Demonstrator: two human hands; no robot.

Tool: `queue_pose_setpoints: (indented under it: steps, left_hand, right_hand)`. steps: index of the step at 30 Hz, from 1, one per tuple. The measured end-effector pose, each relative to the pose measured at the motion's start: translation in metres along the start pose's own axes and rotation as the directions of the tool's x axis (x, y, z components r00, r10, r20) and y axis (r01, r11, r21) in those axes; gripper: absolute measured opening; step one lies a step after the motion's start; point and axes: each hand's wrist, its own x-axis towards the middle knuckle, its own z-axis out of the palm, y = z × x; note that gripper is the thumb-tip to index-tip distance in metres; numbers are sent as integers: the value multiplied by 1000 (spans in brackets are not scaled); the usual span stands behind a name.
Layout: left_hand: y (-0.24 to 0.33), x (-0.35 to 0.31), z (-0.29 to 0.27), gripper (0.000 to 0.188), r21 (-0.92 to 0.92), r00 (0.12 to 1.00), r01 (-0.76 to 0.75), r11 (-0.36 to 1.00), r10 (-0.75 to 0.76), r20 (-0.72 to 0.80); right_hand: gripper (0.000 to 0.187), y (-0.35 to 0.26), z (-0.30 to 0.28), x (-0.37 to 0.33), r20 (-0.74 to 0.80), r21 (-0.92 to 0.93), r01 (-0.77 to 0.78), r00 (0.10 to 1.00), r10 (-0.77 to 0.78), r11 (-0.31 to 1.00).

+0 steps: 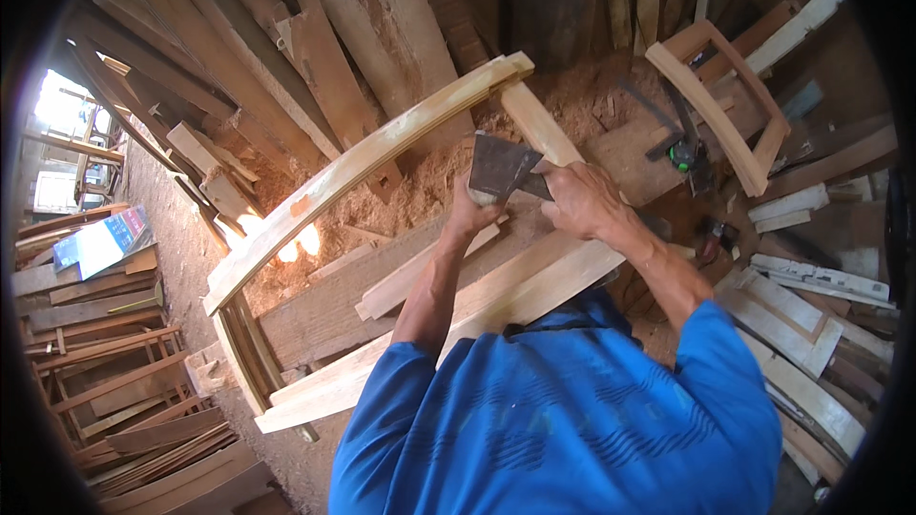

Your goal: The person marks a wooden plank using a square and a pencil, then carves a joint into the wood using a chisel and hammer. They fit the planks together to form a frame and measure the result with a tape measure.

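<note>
Item: hatchet [498, 168], my right hand [584, 198] clamped on its handle, left hand [469, 214] gripping under the head beside the strip [539, 124]; risk, I judge: a glancing blade nicks fingers.

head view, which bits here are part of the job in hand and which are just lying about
In hand:
- dark flat blade, gripped by left hand and right hand
- pale wooden bar under the blade
- long curved pale strip joined to it

Lying about:
- curved wooden frame
- green tool
- stacked planks
</note>
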Motion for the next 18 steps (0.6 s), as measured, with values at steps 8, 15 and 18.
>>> queue_pose_setpoints:
  steps: [8,15,18]
  left_hand:
    - [-23,-4,-3,32,16,982,171,985,-172,75]
    - [-13,2,7,36,147,989,-146,978,150,-15]
    - [-14,6,12,25,190,975,-89,978,125,-186]
  right_hand:
    - [37,-11,-14,-3,-204,181,54,979,-16,982]
    - [41,-7,-9,-10,-26,409,51,999,-44,911]
    - [36,-19,-2,-25,-368,612,321,925,-100,723]
